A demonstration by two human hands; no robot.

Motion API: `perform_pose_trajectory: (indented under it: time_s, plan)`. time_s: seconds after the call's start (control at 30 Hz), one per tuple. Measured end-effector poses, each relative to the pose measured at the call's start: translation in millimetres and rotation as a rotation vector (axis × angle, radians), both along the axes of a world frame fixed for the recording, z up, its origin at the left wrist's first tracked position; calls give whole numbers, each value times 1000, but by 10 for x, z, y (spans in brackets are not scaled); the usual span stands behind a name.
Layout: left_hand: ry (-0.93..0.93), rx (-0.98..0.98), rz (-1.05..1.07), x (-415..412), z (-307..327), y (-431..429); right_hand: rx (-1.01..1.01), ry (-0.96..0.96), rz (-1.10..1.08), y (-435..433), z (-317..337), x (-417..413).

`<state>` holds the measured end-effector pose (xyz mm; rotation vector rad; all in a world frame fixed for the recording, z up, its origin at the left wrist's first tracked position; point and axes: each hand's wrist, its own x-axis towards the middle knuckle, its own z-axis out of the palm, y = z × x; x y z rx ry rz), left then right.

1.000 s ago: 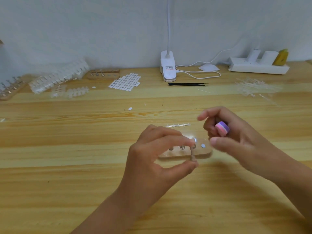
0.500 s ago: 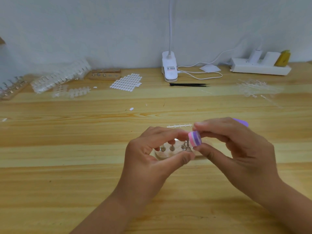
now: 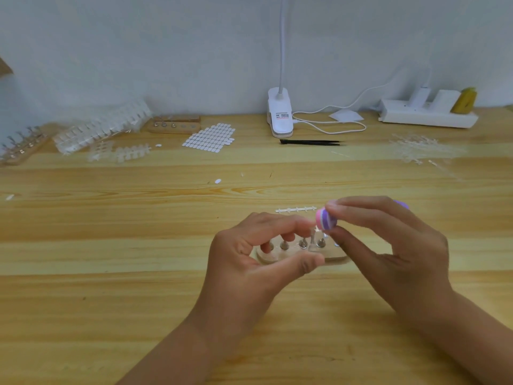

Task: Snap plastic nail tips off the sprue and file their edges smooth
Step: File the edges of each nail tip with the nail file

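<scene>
Head view: the left hand (image 3: 249,259) pinches a nail tip (image 3: 313,238) between thumb and forefinger, above the wooden stand (image 3: 337,258) on the worktop (image 3: 138,301). The right hand (image 3: 388,245), apart a second ago, now pinches the file (image 3: 324,219) against the tip's edge. Filing judged under way.

Soft, even light fills the room, and the table (image 3: 111,315) looks bright yellow with faint shadows near the bottom. The pink file (image 3: 325,221) looks a bit smeared. The clear plastic bits (image 3: 416,147) far back look fuzzy, and the edges bend a little.
</scene>
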<state>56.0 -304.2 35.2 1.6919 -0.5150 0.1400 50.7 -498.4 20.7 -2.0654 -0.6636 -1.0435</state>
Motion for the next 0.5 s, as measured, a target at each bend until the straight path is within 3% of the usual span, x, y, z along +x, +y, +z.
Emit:
perform_pose_trajectory:
  time_s: [0.5]
  plan:
    - [65, -80, -94, -14, 11, -19, -35, -105, 21, 50, -4, -71]
